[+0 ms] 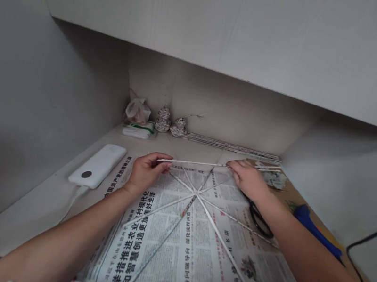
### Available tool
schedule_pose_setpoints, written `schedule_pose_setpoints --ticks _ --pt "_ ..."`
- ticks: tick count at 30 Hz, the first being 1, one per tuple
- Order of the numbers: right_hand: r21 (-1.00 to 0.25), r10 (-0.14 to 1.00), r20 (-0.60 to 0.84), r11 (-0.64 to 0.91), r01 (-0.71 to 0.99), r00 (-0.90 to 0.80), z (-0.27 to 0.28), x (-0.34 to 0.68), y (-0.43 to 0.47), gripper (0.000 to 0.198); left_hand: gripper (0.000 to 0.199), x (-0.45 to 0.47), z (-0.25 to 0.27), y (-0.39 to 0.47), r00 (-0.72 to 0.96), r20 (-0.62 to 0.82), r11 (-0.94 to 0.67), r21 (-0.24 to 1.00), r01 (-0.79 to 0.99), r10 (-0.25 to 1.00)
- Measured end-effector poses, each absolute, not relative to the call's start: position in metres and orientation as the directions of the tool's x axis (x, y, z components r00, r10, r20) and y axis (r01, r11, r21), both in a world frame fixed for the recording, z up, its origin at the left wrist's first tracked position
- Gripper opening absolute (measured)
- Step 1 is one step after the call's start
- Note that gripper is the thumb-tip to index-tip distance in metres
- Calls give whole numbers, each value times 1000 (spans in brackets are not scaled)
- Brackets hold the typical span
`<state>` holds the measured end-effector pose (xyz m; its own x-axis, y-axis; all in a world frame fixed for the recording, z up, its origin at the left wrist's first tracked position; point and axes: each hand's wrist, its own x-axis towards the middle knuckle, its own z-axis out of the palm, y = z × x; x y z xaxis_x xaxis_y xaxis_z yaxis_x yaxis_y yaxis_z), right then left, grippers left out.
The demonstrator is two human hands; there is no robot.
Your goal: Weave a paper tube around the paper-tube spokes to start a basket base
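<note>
- The left hand (148,170) pinches a thin paper stick (192,162) near one end, thumb against fingers.
- The right hand (248,181) has its fingers closed over the same stick farther along; whether the stick runs on past this hand, I cannot tell.
- Between the hands the stick spans nearly level, so the step seems to be handling or placing this one stick.
- Just on the body side of it, between the forearms, a star of crossed sticks (196,194) lies on a newspaper (194,242).
- The next move seems to call for a light, even grip at both ends, without nudging the star's crossing.
- Beside the right wrist are black-handled scissors (254,218); beyond both hands, by the back wall, lies a bundle of sticks (230,146).
</note>
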<state>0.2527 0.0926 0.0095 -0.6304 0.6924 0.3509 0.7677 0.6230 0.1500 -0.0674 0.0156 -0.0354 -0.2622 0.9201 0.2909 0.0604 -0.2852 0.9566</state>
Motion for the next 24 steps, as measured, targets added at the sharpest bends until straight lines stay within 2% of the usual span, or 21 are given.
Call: schedule_pose_setpoints --ticks 6,12,16,19,24 --pt "182 717 281 612 769 -638 10 253 80 41 41 -65 -35 14 -205 278 -268 960 76 938" --pt "204 724 272 601 773 -634 5 244 76 43 44 -67 -37 12 -137 339 -315 934 172 931" --pt "191 741 273 584 789 -614 3 234 76 41 44 -65 -38 10 -121 354 -341 933 111 928" --pt "170 755 333 542 823 -566 5 229 76 32 41 -63 -40 11 -117 341 -332 939 88 933" --pt "90 734 536 442 892 -417 10 225 74 25 45 -67 -47 17 -85 226 -211 964 159 970"
